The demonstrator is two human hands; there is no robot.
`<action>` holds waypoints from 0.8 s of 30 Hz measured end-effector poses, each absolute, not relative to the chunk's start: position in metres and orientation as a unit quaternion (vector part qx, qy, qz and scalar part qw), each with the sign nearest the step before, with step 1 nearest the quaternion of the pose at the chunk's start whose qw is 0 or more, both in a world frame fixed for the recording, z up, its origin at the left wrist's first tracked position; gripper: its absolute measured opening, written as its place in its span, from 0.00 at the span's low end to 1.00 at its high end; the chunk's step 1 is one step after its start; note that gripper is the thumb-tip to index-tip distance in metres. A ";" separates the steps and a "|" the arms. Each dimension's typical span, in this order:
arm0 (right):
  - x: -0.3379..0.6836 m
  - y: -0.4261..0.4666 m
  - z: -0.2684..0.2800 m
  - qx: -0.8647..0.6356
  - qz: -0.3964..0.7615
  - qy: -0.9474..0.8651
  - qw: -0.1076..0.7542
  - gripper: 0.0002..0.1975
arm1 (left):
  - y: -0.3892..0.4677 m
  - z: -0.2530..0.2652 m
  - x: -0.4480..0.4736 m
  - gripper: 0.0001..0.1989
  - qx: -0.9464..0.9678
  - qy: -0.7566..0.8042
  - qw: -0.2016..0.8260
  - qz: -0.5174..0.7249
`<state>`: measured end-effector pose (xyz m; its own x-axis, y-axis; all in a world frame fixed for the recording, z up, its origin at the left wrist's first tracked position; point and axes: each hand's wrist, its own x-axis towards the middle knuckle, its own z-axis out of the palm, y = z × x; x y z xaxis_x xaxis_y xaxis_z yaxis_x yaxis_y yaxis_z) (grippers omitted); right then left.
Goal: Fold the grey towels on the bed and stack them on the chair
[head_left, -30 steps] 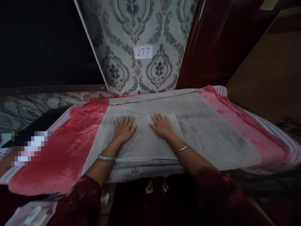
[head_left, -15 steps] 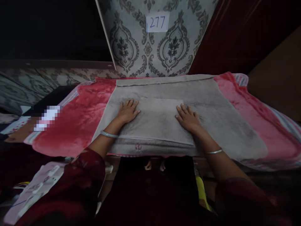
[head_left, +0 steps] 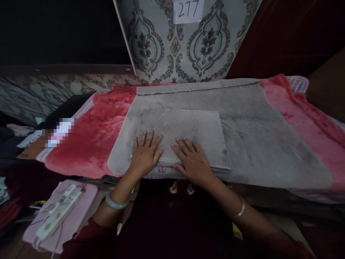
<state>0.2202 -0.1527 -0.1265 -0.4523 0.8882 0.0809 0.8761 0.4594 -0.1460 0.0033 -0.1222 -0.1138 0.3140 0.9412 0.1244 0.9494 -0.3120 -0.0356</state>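
Observation:
A large grey plush cloth [head_left: 264, 144] lies spread over a red and pink plush blanket [head_left: 88, 144]. On its front middle sits a flat rectangular grey layer [head_left: 188, 122]; I cannot tell if it is a folded part of the same cloth. My left hand [head_left: 144, 154] rests flat on the left front of this layer, fingers spread. My right hand [head_left: 192, 162] lies palm down near the layer's front edge, fingers stretched toward the left hand. Between the wrists, a small reddish motif [head_left: 162, 170] shows at the front. Neither hand grasps anything.
A dark screen [head_left: 61, 32] stands at the back left, before a patterned wall [head_left: 175, 61] with a paper marked 277 [head_left: 188, 11]. A dark red panel [head_left: 291, 39] rises at the back right. Lower left, a power strip [head_left: 59, 214] lies on a pink surface [head_left: 86, 205].
Both hands have moved toward me, to the front edge of the rectangular layer. My right hand has also shifted left, closer to my left hand. The view has tilted down slightly.

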 end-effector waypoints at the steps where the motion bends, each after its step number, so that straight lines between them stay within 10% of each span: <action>1: 0.232 -0.158 -0.130 -0.527 0.036 -0.846 0.073 0.37 | -0.121 -0.114 0.003 0.29 -0.810 -0.583 0.050 -0.042; 24: 0.335 -0.206 -0.188 -0.535 -0.079 -0.761 0.358 0.32 | -0.146 -0.139 -0.071 0.28 -0.874 -0.444 0.050 -0.191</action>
<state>0.3350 -0.2055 -0.1885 -0.1719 0.7581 0.6291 0.8708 0.4155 -0.2628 -0.0712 -0.1456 -0.1393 0.5329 0.7563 0.3794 0.7950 -0.6011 0.0816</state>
